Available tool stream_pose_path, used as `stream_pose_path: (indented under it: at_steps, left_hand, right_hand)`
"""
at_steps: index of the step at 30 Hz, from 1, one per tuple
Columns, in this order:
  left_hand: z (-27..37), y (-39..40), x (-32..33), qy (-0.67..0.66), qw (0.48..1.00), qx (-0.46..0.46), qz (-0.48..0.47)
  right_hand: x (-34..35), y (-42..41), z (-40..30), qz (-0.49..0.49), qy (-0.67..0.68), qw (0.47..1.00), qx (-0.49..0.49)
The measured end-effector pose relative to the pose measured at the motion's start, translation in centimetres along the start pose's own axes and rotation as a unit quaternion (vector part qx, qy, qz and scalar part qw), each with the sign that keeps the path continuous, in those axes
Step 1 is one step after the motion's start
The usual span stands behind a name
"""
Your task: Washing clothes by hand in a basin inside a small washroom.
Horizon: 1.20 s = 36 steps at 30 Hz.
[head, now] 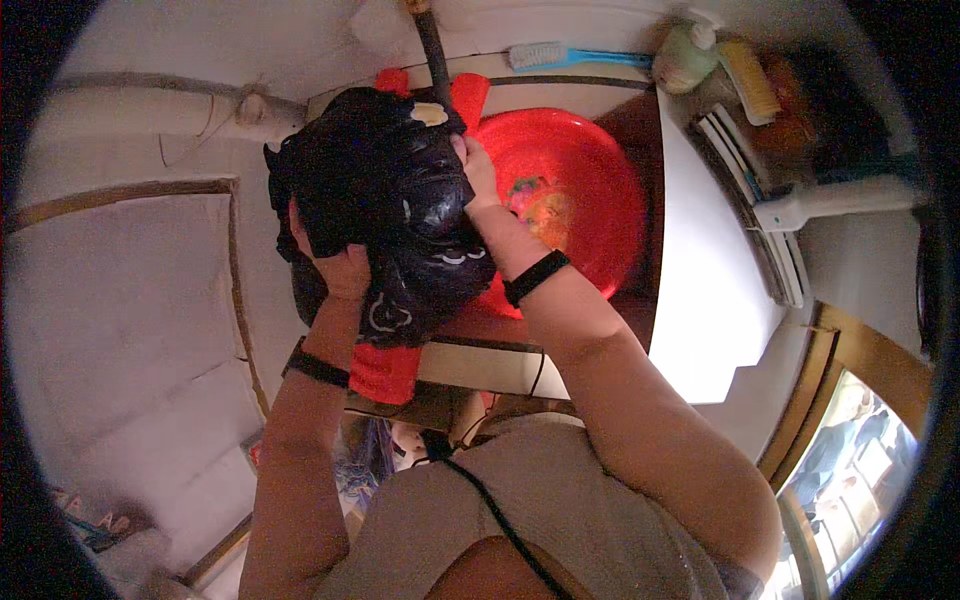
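Observation:
A crumpled, glossy black bag [405,187] is spread between my hands; I cannot tell whether it is leather or plastic. My left hand [341,270] grips its near left side, with the thumb on top and the other fingers partly hidden in the folds. On the opposite side, my right hand [480,172] holds the bag's edge, its thumb towards a dark hose [433,52] that comes down from the top. The hose's lower end is hidden behind the bag. Under my right forearm stands a red basin [600,142] with a floral print on its bottom.
Red strips [386,375] show from beneath the bag. A blue-handled brush [607,57] lies along the back ledge, beside a pump bottle [686,56] and a yellow brush [750,82]. A bright white panel [705,277] borders the basin on the right. A dark cord [502,517] hangs over my shirt.

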<state>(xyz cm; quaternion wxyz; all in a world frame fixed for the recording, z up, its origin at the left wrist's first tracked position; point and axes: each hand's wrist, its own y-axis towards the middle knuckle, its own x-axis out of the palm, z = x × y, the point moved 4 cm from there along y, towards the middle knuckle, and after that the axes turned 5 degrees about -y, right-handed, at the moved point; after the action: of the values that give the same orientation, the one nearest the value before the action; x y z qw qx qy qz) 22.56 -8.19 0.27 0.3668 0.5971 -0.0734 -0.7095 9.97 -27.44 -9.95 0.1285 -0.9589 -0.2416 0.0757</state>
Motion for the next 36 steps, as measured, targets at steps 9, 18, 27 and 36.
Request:
stream_pose_path:
  at_steps: [9,18,27,36]
  left_hand:
    - [2.3,0.9,-0.1,-0.075,0.992,0.057,0.083]
    - [3.1,2.1,-1.2,-0.167,0.985,-0.029,0.043]
    - [4.0,2.3,-1.2,-0.148,0.987,-0.024,0.050]
    - [3.2,1.6,-1.2,-0.081,0.995,0.026,0.046]
  right_hand:
    - [0.2,0.4,0.5,0.013,-0.036,0.999,-0.021]
    - [-7.3,-2.3,6.2,-0.142,0.088,0.969,0.183]
    - [-2.1,-9.9,5.9,-0.225,0.423,0.814,0.329]
    - [1.4,-7.0,5.8,0.003,-0.044,0.996,0.083]
